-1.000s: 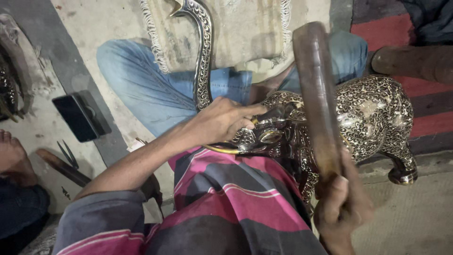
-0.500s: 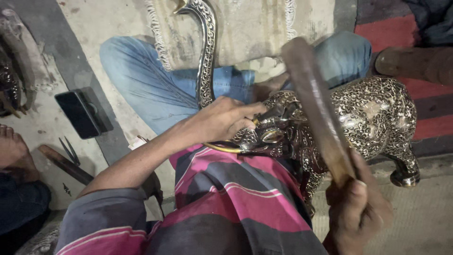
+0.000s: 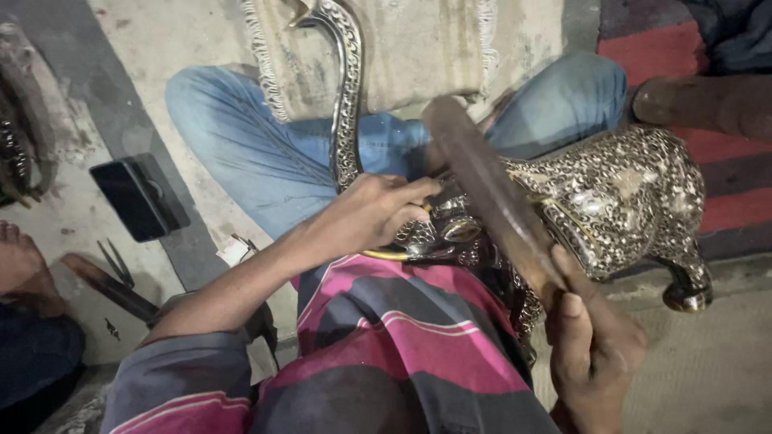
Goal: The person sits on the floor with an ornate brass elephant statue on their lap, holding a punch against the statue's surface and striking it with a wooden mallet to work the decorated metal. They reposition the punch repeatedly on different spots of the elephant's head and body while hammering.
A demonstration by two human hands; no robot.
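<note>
An ornate metal animal figure [image 3: 627, 201], patterned silver and dark, rests across my lap with its curved tail [image 3: 347, 96] rising toward the top. My left hand [image 3: 378, 213] is closed on a small tool pressed against the figure near its round eye-like stud [image 3: 460, 230]. My right hand [image 3: 591, 345] grips the lower end of a long wooden mallet [image 3: 490, 193], which is blurred and tilted down over the figure toward my left hand. My legs wear blue jeans [image 3: 265, 153] and a pink-striped cloth [image 3: 402, 337].
A dark phone [image 3: 137, 197] lies on the concrete floor at left, with small pliers [image 3: 112, 264] and a wooden-handled tool [image 3: 108, 288] below it. Another person's hand [image 3: 20, 261] shows at the left edge. A fringed mat [image 3: 426, 48] and red rug [image 3: 683, 48] lie beyond.
The mallet has swung down from upright toward the figure and my left hand. My right hand has lowered with it. The left hand stays in place.
</note>
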